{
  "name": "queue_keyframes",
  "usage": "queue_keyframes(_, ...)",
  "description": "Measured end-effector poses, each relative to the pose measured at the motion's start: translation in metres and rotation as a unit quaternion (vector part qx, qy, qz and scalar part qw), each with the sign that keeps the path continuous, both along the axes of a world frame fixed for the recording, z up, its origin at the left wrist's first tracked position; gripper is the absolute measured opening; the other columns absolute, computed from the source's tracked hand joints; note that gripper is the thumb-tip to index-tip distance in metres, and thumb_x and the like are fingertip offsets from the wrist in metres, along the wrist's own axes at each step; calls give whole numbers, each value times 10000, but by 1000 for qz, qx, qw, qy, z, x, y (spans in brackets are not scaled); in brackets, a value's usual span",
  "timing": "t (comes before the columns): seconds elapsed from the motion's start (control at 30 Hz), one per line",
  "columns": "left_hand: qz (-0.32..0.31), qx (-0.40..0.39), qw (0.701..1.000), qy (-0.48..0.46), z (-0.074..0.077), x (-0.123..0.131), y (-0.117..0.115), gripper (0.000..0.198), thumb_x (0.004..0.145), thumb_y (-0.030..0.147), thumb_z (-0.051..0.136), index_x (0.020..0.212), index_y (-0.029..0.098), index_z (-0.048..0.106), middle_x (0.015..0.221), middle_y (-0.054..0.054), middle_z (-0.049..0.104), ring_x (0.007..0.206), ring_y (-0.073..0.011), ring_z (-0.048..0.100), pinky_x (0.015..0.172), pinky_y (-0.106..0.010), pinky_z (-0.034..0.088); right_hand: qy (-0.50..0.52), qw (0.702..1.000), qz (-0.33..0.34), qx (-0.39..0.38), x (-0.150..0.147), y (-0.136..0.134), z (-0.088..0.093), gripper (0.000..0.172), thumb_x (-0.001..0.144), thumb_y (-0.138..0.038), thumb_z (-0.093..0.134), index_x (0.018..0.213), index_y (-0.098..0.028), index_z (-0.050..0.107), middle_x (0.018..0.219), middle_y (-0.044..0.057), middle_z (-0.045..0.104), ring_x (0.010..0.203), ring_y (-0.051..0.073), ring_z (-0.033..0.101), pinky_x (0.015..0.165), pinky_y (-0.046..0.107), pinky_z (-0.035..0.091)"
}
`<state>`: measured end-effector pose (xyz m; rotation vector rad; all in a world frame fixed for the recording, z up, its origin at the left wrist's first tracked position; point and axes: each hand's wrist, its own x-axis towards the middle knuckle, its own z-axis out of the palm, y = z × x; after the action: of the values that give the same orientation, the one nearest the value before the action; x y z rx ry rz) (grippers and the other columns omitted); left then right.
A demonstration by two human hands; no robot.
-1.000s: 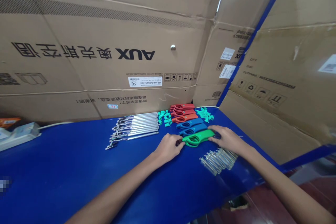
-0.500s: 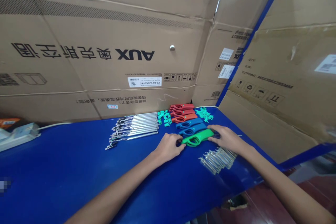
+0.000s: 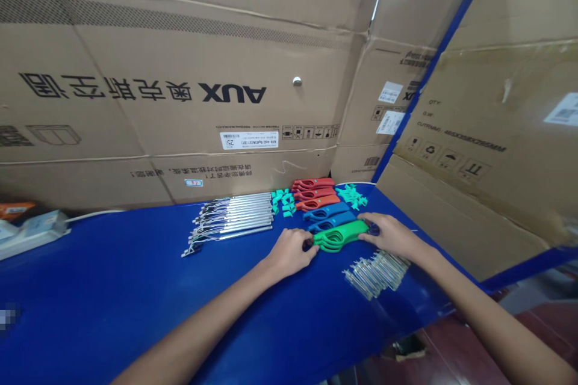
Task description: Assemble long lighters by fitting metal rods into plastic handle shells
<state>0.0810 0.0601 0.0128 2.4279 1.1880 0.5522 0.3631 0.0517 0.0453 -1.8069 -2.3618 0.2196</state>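
Note:
A small stack of green plastic lighter handles (image 3: 341,236), with looped grips, lies on the blue table between my two hands. My left hand (image 3: 291,252) pinches the looped end of the stack. At the opposite end, the fingers of my right hand (image 3: 388,234) close round the handles; a dark blue spot shows by the fingertips. Just behind are blue lighter handles (image 3: 332,212), then red and orange ones (image 3: 316,194). Below my right hand lies a row of clear, slim parts with metallic tips (image 3: 377,274).
Metal tubes with wires (image 3: 246,213) lie in a row at left. Small teal plastic pieces (image 3: 282,203) sit beside them, and more teal pieces (image 3: 352,196) lie right of the red handles. Cardboard walls (image 3: 180,132) enclose the back and right. A white power strip (image 3: 36,231) stands far left.
The green handles have shifted slightly between my hands, and their looped ends now look more fanned out. Both hands stay in nearly the same place.

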Motion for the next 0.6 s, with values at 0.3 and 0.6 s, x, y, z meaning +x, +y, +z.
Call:
queue_keyframes(0.3, 3, -1, 1000, -9, 1, -2, -1, 195, 817, 336, 598, 806, 167, 696, 815, -41, 706, 754, -192, 636, 664, -259, 435, 17, 1000, 9, 3, 4, -2, 0, 481, 809, -325, 635, 1249, -141, 568, 1149, 128, 642, 1011, 267, 610, 901, 387, 465)
queue_keyframes(0.6, 9, 1, 1000, -14, 0, -15, -3, 243, 810, 360, 618, 925, 165, 708, 909, -47, 717, 843, -206, 647, 751, -286, 470, 49, 996, -58, 49, 23, -22, 26, 461, 737, -450, 639, 1119, -192, 646, 980, 72, 696, 810, 230, 655, 759, 344, 510)
